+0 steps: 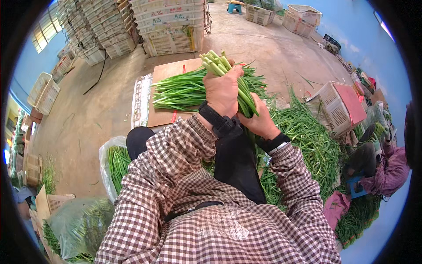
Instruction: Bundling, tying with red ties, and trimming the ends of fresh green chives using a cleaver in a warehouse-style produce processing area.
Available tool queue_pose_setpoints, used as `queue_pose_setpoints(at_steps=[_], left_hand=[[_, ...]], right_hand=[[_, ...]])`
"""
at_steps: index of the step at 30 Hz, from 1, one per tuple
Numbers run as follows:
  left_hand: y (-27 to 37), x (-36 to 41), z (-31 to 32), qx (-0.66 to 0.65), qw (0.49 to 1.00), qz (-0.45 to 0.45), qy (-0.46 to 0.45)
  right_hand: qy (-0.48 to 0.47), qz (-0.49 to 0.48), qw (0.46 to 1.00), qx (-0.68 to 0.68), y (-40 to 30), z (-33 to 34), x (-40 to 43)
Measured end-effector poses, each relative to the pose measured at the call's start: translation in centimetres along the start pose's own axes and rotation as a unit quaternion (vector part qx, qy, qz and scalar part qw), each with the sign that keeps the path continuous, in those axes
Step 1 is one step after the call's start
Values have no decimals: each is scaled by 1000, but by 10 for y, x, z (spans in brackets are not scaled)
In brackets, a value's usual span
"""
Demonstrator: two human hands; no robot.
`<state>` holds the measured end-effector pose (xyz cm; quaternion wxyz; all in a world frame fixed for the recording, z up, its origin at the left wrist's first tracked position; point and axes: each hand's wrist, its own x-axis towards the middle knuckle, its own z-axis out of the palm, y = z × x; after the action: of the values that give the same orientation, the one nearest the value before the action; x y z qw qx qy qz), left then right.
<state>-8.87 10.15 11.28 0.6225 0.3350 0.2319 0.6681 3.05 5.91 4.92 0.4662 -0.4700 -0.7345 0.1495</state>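
A bunch of long green leafy stalks point(217, 64), like garlic greens or chives, is clasped in my left hand point(223, 87), pale stem ends pointing up and away from me. Lower down the same bunch, my right hand point(258, 118) cups the green leaves where they bend down. Just beyond my hands, more greens point(179, 90) lie side by side on a cardboard sheet point(165, 117). That sheet rests on a white plastic crate point(140, 102), and red ties or tape show at its edges. The palm side of both hands is hidden.
A heap of loose greens point(303, 132) spreads at my right, beside a tipped white crate point(336, 105). Another person point(384, 165) sits at far right. Bagged greens point(117, 165) stand by my left knee. Tall crate stacks point(169, 29) rise ahead on the concrete floor point(85, 122).
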Motion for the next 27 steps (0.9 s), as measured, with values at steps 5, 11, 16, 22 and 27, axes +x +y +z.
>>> queue_pose_setpoints(at_steps=[5,11,16,22,27], left_hand=[[13,15,11,-34,997,-66,33],[32,16,-14,12,950,-122,-287],[2,6,-51,-26,905,-202,-373],[-18,-8,-62,-142,884,-185,-406],[-11,-15,-85,-135,910,-255,-296]], right_hand=[[-74,17,997,7,-14,-36,24],[-265,241,892,276,-41,-100,21],[-343,365,745,440,-32,-82,-24],[-382,429,581,576,-21,-30,-58],[-382,431,557,598,-20,-4,-61]])
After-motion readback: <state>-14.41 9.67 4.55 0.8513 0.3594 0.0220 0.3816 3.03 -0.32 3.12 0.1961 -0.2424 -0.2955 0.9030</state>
